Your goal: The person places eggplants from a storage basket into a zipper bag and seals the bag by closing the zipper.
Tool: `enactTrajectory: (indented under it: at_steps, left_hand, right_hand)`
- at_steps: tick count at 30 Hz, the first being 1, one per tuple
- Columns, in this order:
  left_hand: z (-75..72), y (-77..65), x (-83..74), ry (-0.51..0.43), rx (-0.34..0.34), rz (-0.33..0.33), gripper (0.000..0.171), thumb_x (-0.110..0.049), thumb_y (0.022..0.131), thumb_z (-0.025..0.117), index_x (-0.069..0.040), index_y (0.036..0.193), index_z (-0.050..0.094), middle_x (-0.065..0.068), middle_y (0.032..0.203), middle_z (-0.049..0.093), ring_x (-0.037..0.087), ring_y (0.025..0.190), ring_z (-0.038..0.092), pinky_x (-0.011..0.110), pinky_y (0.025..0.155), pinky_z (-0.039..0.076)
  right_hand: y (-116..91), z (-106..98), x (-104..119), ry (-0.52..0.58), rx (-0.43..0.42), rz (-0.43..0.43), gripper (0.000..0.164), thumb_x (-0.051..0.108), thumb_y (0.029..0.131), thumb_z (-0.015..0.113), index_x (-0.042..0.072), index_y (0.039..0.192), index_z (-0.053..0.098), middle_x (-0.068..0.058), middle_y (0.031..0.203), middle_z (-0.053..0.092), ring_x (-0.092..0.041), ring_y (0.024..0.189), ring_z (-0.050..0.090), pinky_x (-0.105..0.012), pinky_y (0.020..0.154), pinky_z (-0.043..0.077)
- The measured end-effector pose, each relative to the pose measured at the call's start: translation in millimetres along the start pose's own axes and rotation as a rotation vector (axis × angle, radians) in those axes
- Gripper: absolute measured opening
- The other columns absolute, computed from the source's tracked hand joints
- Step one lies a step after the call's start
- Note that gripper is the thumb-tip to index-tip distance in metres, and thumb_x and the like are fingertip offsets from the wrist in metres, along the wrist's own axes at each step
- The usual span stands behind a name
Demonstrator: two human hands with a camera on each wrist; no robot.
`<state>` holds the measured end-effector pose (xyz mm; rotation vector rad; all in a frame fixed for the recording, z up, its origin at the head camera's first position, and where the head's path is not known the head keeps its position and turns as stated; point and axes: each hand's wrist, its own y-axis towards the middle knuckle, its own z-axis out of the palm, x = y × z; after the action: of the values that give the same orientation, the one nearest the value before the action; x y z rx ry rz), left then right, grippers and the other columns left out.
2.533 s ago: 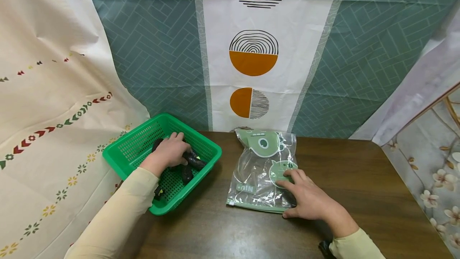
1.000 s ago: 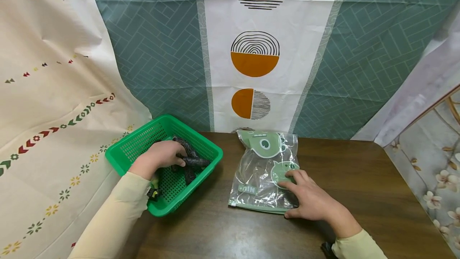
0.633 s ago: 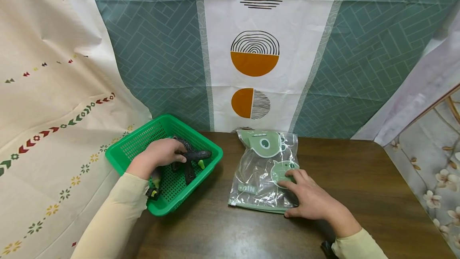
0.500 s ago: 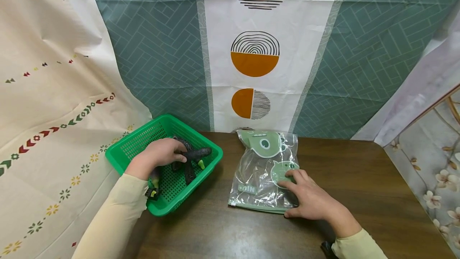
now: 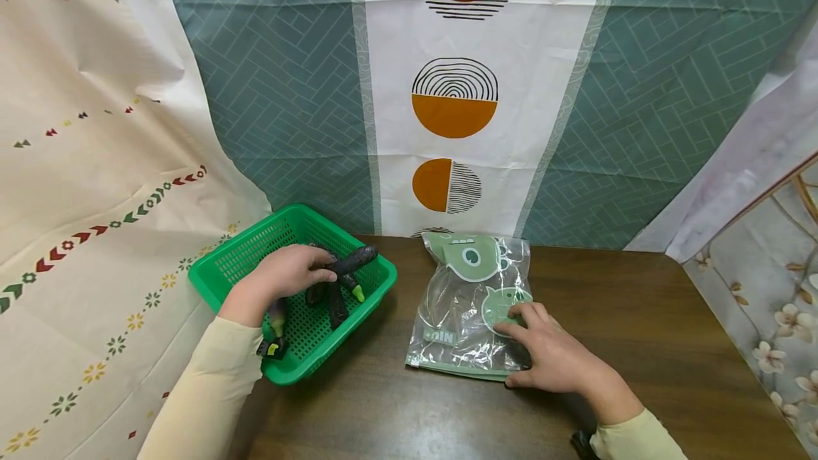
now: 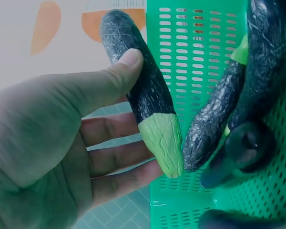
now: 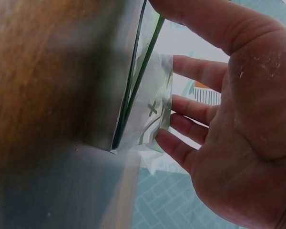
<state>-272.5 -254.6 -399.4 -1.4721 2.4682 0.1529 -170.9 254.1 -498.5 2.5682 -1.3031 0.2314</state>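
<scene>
My left hand is over the green basket and pinches a dark eggplant between thumb and fingers, its light green stem end showing in the left wrist view. In the head view this eggplant's dark end points up and right, near the basket's far right wall. More eggplants lie below it in the basket. My right hand rests with spread, relaxed fingers at the right edge of a clear zip bag with green animal prints. In the right wrist view, fingertips touch the bag's plastic.
The brown wooden table carries both basket and bag, with the bag's green zip edge facing the near side. A patterned cloth hangs behind the table. A cream flowered cloth hangs close along the basket's left side.
My left hand has shifted from deep among the eggplants and taken hold of one, which has risen and tilted up to the right. My right hand has stayed on the bag.
</scene>
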Motion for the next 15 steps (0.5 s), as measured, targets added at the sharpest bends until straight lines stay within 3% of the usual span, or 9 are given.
enactTrajectory:
  at_steps: [15]
  left_hand:
    - [0.7,-7.8,-16.1,-0.112,-0.101,0.008,0.031,-0.039,0.110,0.073,-0.018,0.132,0.081,-0.004,0.114,0.080,0.020,0.099,0.067,0.050,0.090,0.059]
  right_hand:
    - [0.0,1.3,-1.6,-0.002,-0.011,-0.005,0.082,0.044,0.074,0.103,0.017,0.145,0.072,-0.012,0.145,0.052,-0.032,0.137,0.047,-0.055,0.104,0.056]
